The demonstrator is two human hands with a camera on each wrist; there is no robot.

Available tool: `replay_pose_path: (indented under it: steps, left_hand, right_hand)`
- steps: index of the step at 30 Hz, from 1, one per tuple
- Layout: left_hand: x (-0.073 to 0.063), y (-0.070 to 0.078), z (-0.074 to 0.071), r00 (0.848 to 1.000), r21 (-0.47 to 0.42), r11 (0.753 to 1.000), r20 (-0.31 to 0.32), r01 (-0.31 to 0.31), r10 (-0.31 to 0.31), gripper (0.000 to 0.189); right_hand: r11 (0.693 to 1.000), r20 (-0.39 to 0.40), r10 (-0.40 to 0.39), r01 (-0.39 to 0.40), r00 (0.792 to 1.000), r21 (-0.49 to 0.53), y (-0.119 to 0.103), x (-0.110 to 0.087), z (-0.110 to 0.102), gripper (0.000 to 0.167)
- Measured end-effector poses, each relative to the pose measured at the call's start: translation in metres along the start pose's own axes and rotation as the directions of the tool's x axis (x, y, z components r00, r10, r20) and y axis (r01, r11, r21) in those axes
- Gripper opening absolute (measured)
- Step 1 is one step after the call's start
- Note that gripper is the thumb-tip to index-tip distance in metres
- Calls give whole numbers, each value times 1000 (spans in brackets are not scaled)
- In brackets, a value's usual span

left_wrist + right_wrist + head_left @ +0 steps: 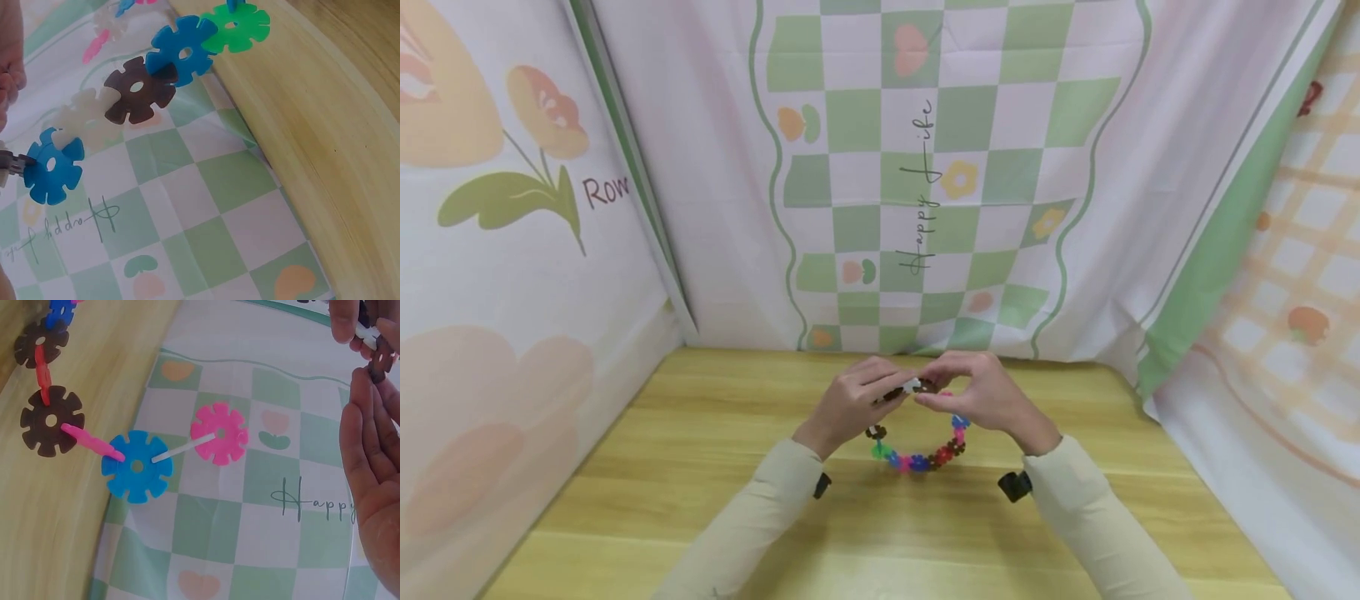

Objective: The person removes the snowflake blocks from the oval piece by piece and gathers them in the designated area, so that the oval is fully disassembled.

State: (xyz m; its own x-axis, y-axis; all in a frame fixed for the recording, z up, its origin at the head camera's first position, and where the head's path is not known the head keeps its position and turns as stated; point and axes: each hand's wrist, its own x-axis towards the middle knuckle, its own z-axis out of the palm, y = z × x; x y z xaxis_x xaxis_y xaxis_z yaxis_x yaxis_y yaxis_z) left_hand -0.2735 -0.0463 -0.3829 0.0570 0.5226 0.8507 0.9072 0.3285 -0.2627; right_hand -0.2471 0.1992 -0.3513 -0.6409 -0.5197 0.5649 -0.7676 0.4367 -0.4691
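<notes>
Both hands meet above the table, working on a chain of slotted plastic snowflake discs (919, 463). My left hand (853, 402) pinches a dark disc at one stretch of it, and my right hand (983, 392) pinches a brown disc (381, 359) close by. Between the fingertips shows a white disc (912, 386). The rest of the chain hangs in a loop below the hands. One side carries a brown disc (139, 90), a blue disc (55, 165) and a green disc (244, 28). On the other side are a pink disc (219, 434) and another blue disc (137, 467). Fingers partly hide the joint.
A wood-grain table (917, 542) lies beneath the hands. Behind it hangs a green and white checked cloth (917, 200), with printed curtains (505, 275) at both sides. Black wrist devices (1015, 485) sit at the cuffs.
</notes>
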Motion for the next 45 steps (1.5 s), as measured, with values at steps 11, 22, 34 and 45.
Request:
replay_pose_path:
  steps: [11, 22, 34, 45]
  left_hand:
    - [0, 0, 1, 1000, -11, 1000, -5, 8, -8, 41]
    - [2, 0, 2, 1000, -14, 1000, -11, 6, -6, 40]
    - [3, 0, 1, 1000, -7, 1000, -6, 13, -13, 39]
    - [4, 0, 1, 1000, -16, 1000, 5, 19, -19, 39]
  right_hand:
    - [1000, -11, -27, 27, 1000, 0, 3, 1, -1, 18]
    - [999, -46, -48, 49, 998, 9, 4, -2, 2, 20]
    - [997, -59, -70, 72, 996, 28, 4, -2, 0, 19]
    - [999, -28, 8, -7, 1000, 44, 1, -2, -1, 16]
